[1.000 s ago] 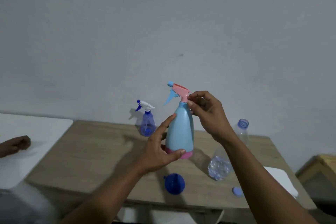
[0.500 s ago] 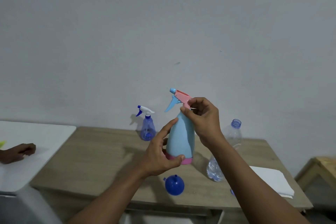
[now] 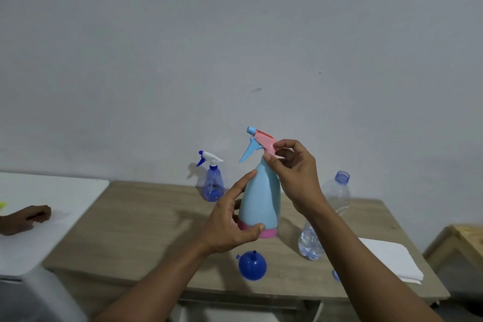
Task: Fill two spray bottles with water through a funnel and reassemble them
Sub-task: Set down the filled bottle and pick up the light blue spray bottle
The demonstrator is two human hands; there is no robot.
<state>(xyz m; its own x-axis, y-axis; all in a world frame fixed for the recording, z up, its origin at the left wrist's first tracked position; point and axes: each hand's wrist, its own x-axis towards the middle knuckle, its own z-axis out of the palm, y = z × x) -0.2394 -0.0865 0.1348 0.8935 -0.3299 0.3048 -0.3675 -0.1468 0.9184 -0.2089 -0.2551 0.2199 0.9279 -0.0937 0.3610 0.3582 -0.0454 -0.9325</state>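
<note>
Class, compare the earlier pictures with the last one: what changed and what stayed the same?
The right hand shifted its fingers round the pink sprayer, apparently twisting it. The left hand kept holding the light blue bottle low. Funnel, small sprayer bottle and water bottle stayed put.

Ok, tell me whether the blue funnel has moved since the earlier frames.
No. The blue funnel sits in the same spot near the wooden table's front edge, left of the clear water bottle.
</note>
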